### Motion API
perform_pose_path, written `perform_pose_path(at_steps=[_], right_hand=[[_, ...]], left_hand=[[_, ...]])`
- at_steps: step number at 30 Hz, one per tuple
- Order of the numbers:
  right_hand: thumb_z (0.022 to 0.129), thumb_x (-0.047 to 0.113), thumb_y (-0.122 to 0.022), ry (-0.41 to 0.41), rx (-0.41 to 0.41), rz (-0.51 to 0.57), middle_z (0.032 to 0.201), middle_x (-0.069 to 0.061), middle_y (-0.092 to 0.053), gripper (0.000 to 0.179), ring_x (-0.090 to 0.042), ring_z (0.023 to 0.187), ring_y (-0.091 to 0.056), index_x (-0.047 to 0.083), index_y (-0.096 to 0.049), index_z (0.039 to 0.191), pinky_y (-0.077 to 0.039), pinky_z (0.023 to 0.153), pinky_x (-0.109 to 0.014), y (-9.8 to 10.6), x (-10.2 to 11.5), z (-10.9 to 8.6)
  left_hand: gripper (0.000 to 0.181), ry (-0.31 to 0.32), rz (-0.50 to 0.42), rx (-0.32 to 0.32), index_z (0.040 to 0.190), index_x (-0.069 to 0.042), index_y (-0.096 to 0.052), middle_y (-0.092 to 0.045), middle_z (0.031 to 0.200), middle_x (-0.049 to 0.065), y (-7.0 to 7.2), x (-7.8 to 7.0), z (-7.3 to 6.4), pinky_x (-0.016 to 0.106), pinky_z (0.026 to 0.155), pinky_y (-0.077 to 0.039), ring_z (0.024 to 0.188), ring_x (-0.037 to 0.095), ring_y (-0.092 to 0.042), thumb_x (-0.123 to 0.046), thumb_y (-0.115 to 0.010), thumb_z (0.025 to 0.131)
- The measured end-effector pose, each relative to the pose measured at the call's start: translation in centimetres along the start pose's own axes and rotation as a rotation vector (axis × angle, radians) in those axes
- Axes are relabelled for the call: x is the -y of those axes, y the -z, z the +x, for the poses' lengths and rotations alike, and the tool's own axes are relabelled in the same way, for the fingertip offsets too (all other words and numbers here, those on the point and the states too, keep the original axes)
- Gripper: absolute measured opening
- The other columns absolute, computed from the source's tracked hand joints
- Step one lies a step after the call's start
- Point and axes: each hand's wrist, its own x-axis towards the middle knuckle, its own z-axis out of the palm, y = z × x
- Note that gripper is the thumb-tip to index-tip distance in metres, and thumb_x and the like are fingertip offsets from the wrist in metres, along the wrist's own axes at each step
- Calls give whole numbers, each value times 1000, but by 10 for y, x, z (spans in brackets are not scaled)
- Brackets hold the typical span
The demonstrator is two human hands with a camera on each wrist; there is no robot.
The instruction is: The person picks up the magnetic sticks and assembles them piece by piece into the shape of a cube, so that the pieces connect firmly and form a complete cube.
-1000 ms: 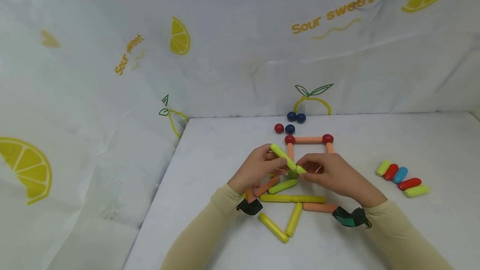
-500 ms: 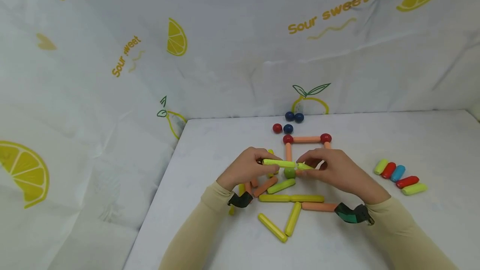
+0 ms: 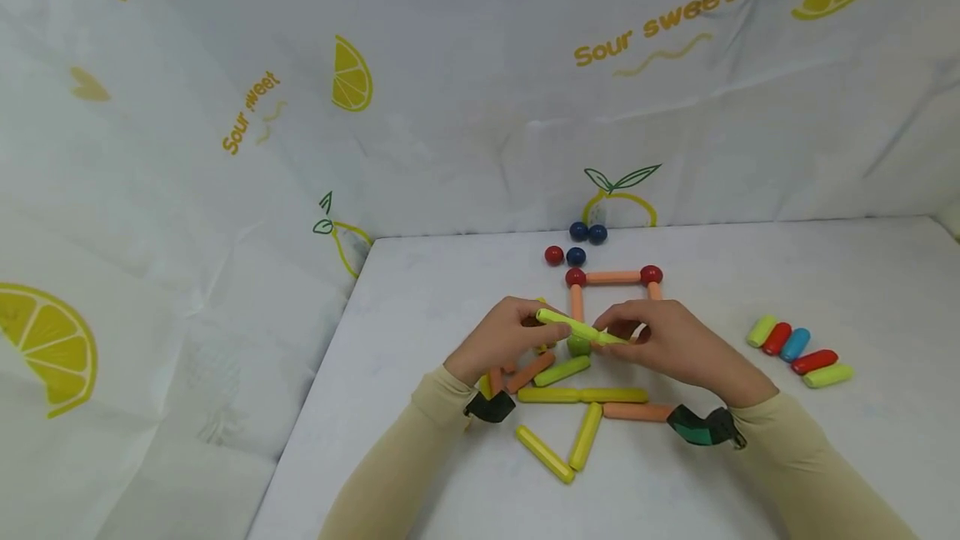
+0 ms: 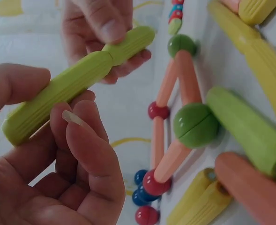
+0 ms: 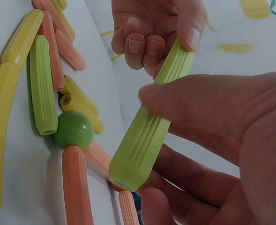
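Observation:
My left hand (image 3: 501, 338) pinches a yellow-green ribbed rod (image 4: 58, 96) between thumb and fingers. The right hand (image 3: 667, 344) pinches a second yellow-green rod (image 4: 132, 45). In the left wrist view the two rods meet end to end, with a slight bend at the joint. A small metallic dot shows in the near end of the right hand's rod (image 5: 138, 150). Both are held above the table, over a frame of orange rods (image 3: 613, 277) joined by red balls (image 3: 651, 275) and green balls (image 4: 196, 125); the hands partly hide this frame in the head view.
Yellow rods (image 3: 545, 454), orange rods (image 3: 636, 412) and a green rod (image 3: 562, 371) lie nearer the person. Short coloured rods (image 3: 796, 344) form a row at right. Blue balls (image 3: 578, 231) and one red ball (image 3: 554, 255) sit near the back edge.
The left hand's rod swung level, with a small gap between the rods half a second ago; now it slants down to the right and touches the right hand's rod. The view shifted slightly.

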Motion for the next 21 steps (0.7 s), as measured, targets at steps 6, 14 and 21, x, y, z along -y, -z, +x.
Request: perform_pose_path(at_steps=[6, 14, 21], right_hand=[[97, 32, -82, -31, 2, -12, 95, 10, -74, 20, -12, 91, -64, 20, -81, 113, -56, 79, -27, 2, -9, 6], [95, 27, -83, -220, 25, -142, 101, -10, -78, 29, -21, 84, -65, 2, -81, 110, -56, 71, -34, 25, -27, 32], [95, 23, -82, -288, 91, -186, 105, -16, -77, 29, -23, 82, -65, -2, -80, 109, -57, 72, -35, 34, -32, 48]], left_hand=[[40, 66, -68, 37, 110, -4, -81, -77, 99, 13, -10, 0, 16, 35, 85, -57, 98, 35, -69, -43, -73, 103], [37, 262, 2, -119, 125, -12, -80, -80, 111, 6, -6, 1, 48, 34, 92, -61, 94, 16, -74, -42, -68, 106], [32, 319, 133, -125, 125, -13, -79, -78, 88, 2, -19, -10, 54, 29, 75, -54, 81, 17, -71, -35, -69, 105]])
